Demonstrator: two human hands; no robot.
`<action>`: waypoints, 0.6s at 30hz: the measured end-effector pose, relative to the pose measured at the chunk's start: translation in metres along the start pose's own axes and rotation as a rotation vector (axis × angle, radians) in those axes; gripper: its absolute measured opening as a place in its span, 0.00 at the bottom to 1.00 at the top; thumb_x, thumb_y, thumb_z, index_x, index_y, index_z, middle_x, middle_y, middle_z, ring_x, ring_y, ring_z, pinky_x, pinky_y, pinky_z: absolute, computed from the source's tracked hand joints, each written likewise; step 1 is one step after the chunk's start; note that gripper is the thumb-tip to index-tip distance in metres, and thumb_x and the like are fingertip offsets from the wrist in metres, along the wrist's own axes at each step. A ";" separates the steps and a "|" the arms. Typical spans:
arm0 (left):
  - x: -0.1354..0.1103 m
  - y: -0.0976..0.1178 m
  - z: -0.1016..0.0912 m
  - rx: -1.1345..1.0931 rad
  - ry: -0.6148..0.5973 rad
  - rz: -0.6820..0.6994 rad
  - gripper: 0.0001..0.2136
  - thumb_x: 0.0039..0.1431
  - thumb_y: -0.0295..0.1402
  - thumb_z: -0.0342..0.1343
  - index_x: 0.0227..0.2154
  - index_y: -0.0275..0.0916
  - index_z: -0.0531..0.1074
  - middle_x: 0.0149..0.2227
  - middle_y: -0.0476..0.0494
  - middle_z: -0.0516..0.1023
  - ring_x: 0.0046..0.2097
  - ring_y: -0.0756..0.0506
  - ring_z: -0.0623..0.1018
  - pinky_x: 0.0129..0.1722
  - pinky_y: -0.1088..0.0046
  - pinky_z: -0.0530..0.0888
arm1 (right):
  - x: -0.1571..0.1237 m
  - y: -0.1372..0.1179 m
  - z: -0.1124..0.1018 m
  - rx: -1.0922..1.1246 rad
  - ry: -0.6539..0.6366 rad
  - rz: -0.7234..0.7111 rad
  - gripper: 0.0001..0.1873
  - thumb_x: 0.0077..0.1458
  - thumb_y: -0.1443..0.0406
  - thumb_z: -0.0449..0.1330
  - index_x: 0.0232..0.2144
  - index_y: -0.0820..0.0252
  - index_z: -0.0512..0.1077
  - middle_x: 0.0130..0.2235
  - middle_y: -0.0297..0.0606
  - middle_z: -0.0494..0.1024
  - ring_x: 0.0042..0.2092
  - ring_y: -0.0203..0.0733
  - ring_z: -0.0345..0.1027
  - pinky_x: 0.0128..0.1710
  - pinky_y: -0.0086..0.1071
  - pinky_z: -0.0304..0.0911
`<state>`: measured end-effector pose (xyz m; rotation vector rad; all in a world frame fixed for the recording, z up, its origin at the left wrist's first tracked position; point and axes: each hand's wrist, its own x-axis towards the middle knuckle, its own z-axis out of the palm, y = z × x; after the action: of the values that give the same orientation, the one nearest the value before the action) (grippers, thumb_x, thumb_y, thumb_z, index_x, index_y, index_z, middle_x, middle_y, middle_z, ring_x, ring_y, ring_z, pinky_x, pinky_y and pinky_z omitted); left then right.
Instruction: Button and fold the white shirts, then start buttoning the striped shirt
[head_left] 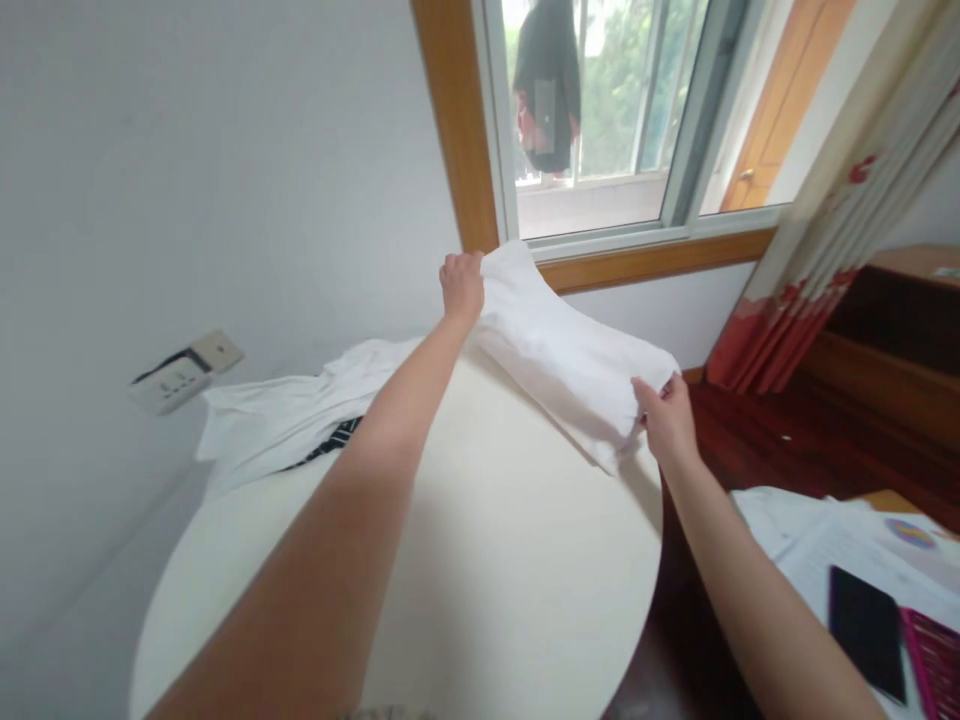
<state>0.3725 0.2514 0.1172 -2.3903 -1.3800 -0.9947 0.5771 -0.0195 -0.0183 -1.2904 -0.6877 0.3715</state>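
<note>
A folded white cloth [564,352] hangs just above the far edge of a round cream table [495,580]. My left hand [461,285] pinches its far corner, fingers closed on the fabric. The near right corner is gripped by my right hand [666,420], also closed on the fabric. The cloth sags a little between the two hands, its lower fold close to the tabletop.
A pile of white garments with a dark striped piece [300,420] lies at the table's left, against the wall. A wall socket [184,372] sits left. Window [600,110], curtain [832,240] and wooden furniture [892,340] stand behind. Papers and a black phone [866,630] lie at lower right.
</note>
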 end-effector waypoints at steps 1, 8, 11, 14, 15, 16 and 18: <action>-0.013 0.006 0.025 0.023 -0.007 -0.041 0.26 0.60 0.28 0.47 0.62 0.42 0.57 0.62 0.37 0.61 0.65 0.37 0.57 0.64 0.51 0.52 | -0.001 0.016 0.000 -0.045 0.006 0.043 0.24 0.47 0.57 0.63 0.46 0.57 0.66 0.42 0.41 0.77 0.41 0.44 0.73 0.40 0.38 0.72; -0.107 0.032 0.128 -0.078 -0.211 -0.363 0.24 0.64 0.36 0.42 0.62 0.40 0.58 0.63 0.35 0.61 0.62 0.38 0.62 0.60 0.58 0.62 | -0.010 0.052 -0.008 -0.098 -0.122 0.140 0.30 0.47 0.57 0.63 0.51 0.56 0.61 0.52 0.44 0.73 0.51 0.45 0.69 0.47 0.37 0.70; -0.117 0.029 0.125 -0.161 -0.257 -0.357 0.24 0.64 0.38 0.42 0.62 0.38 0.60 0.63 0.35 0.62 0.62 0.38 0.62 0.60 0.58 0.61 | -0.018 0.042 -0.010 -0.080 -0.214 0.212 0.34 0.52 0.53 0.59 0.58 0.55 0.56 0.54 0.44 0.72 0.48 0.45 0.71 0.36 0.34 0.73; -0.129 0.028 0.109 -0.194 -0.288 -0.332 0.24 0.64 0.41 0.45 0.61 0.41 0.62 0.64 0.34 0.60 0.64 0.36 0.60 0.60 0.53 0.60 | -0.028 0.034 -0.010 -0.114 -0.180 0.208 0.42 0.54 0.52 0.56 0.65 0.54 0.45 0.54 0.46 0.70 0.46 0.44 0.73 0.31 0.31 0.72; -0.135 0.031 0.102 -0.201 -0.278 -0.299 0.24 0.63 0.42 0.46 0.61 0.42 0.62 0.65 0.35 0.59 0.64 0.35 0.59 0.61 0.52 0.59 | -0.031 0.031 -0.009 -0.141 -0.147 0.168 0.45 0.53 0.52 0.57 0.66 0.55 0.41 0.55 0.47 0.69 0.46 0.44 0.72 0.31 0.30 0.72; -0.142 0.036 0.095 -0.211 -0.262 -0.244 0.24 0.63 0.43 0.46 0.61 0.42 0.62 0.65 0.35 0.57 0.65 0.35 0.58 0.62 0.51 0.58 | -0.033 0.028 -0.008 -0.175 -0.112 0.111 0.47 0.52 0.53 0.58 0.67 0.55 0.38 0.57 0.48 0.68 0.47 0.44 0.72 0.33 0.30 0.71; -0.158 0.050 0.080 -0.251 -0.234 -0.074 0.25 0.63 0.44 0.46 0.62 0.42 0.61 0.67 0.36 0.55 0.66 0.36 0.55 0.64 0.53 0.54 | -0.036 0.023 -0.007 -0.251 -0.056 -0.020 0.49 0.51 0.55 0.59 0.68 0.55 0.39 0.61 0.49 0.63 0.52 0.45 0.69 0.37 0.31 0.71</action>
<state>0.3971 0.1540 -0.0375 -2.7323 -1.5108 -0.9840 0.5579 -0.0411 -0.0501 -1.5137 -0.8138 0.3125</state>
